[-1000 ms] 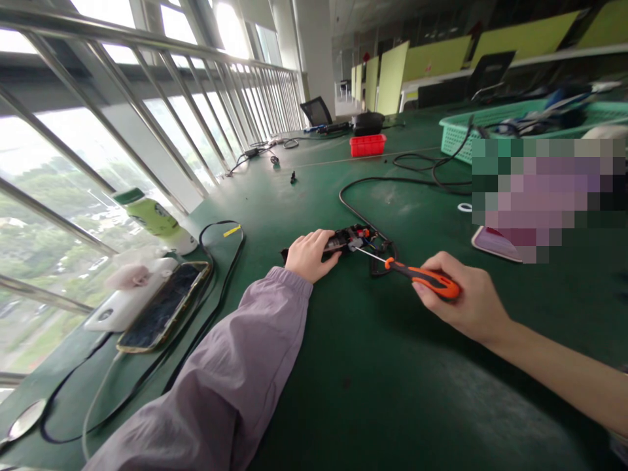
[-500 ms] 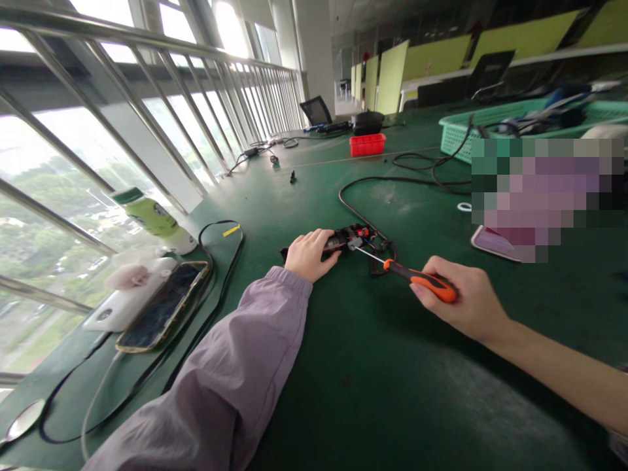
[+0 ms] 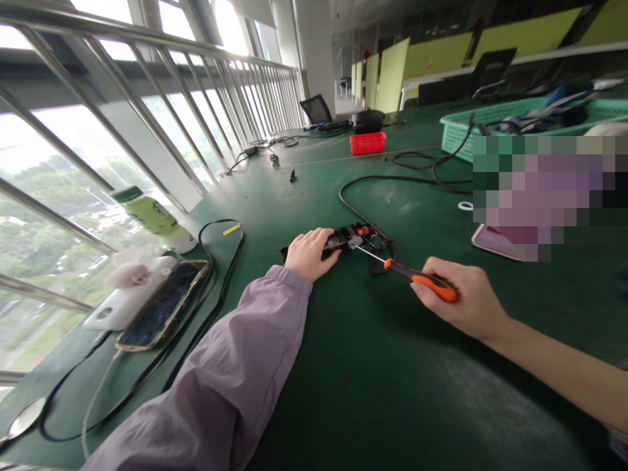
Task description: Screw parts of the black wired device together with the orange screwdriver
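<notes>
My left hand (image 3: 310, 254) is wrapped over a dark, opened electrical device (image 3: 338, 239) and holds it against the green tabletop. Red, grey and blue parts show at the device's right end, where a black cable (image 3: 363, 216) joins it; its exact kind I cannot make out. In my right hand (image 3: 461, 294) is a screwdriver (image 3: 426, 282) with an orange and black handle, gripped with the fingers closed. Its thin shaft points left, and the tip meets a grey part (image 3: 354, 243) of the device. A small dark piece (image 3: 377, 265) lies just below the shaft.
On the left stand a green-capped bottle (image 3: 154, 219) and two phones, one dark-screened (image 3: 164, 306), among a looped black strap (image 3: 230, 261). Farther back are a red basket (image 3: 367, 144) and a green basket (image 3: 456, 137) holding cables. A metal railing (image 3: 161, 59) borders the left side.
</notes>
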Tool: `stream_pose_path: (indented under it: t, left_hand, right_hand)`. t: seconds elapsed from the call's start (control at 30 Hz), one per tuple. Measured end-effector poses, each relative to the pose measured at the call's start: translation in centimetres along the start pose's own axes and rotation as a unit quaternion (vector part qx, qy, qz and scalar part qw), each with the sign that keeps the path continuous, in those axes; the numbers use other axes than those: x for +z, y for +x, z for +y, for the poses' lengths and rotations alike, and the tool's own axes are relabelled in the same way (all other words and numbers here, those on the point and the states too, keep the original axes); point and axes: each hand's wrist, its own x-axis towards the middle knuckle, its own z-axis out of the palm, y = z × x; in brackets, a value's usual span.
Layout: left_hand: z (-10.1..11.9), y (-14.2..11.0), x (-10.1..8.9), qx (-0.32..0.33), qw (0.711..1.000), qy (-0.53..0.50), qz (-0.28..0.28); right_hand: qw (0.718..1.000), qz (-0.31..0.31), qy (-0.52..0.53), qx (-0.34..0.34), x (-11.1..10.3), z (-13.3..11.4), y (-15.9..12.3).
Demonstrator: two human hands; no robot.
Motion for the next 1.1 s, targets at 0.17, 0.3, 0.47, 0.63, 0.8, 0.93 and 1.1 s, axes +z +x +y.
stream_pose_path:
  t: [0.17, 0.3, 0.47, 0.63, 0.8, 0.93, 1.1]
  left_hand:
    - [-0.01, -0.01, 0.03, -0.003, 1.0, -0.002, -0.004]
    - [0.02, -0.01, 0.0, -0.004, 1.0, -0.001, -0.004]
    - [0.02, 0.01, -0.02, -0.003, 1.0, -0.005, -0.005]
    - [0.01, 0.02, 0.02, -0.005, 1.0, -0.003, -0.007]
    - [0.0, 0.01, 0.04, -0.003, 1.0, -0.004, -0.003]
    - [0.01, 0.01, 0.02, -0.002, 1.0, 0.0, -0.003]
    - [0.02, 0.01, -0.01, -0.002, 1.0, -0.001, -0.006]
  right_hand:
    - [1.0, 0.01, 0.021, 0.021, 0.03, -0.04, -0.04]
    - [1.0, 0.004, 0.015, 0.012, 0.05, 0.04, -0.13]
    - [1.0, -0.008, -0.004, -0.002, 0.06, 0.14, -0.03]
    - [1.0, -0.009, 0.001, 0.001, 0.05, 0.16, -0.02]
    - [1.0, -0.006, 0.002, -0.006, 0.01, 0.19, 0.0]
    - [1.0, 0.0, 0.011, -0.006, -0.01, 0.04, 0.0]
    - [1.0, 0.002, 0.023, 0.005, 0.0, -0.05, -0.1]
